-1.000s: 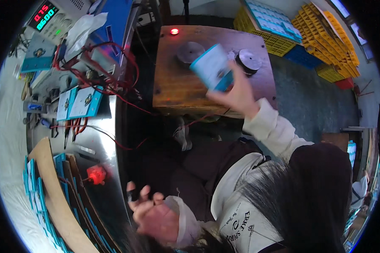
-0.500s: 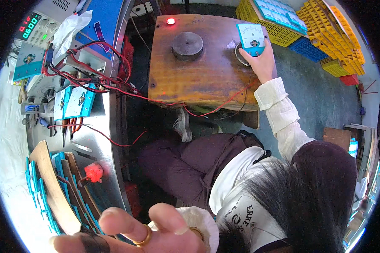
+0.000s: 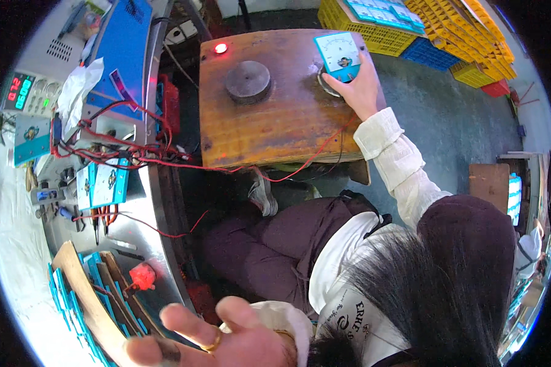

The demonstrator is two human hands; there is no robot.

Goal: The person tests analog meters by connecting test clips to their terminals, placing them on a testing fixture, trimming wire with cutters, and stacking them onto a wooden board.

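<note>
My right hand [image 3: 361, 90] grips a panel meter [image 3: 337, 50] with a white dial face and blue-green base, thumb on its near edge and fingers along the right side. The meter is held tilted over a round metal disc [image 3: 326, 85] on the wooden stool-like table [image 3: 275, 131]; the hand and meter hide much of that disc. A red wire [image 3: 300, 170] runs from the left bench toward this hand, with a dark one beside it. Close to the camera, my left hand [image 3: 232, 339] has its fingers apart and holds nothing. It wears a ring and a dark finger band.
Another grey disc [image 3: 248, 81] and a lit red lamp [image 3: 220, 48] sit on the table. The metal bench [image 3: 150, 232] at left carries a power supply [image 3: 40, 92], tangled wires, pliers, more meters [image 3: 107, 183] and stacked boards [image 3: 82, 287]. Yellow crates [image 3: 373, 37] stand at the back right.
The whole view has shifted, so the table and the meter appear farther left. My right hand still grips the meter; my left hand stays spread. The digits on the power supply differ.
</note>
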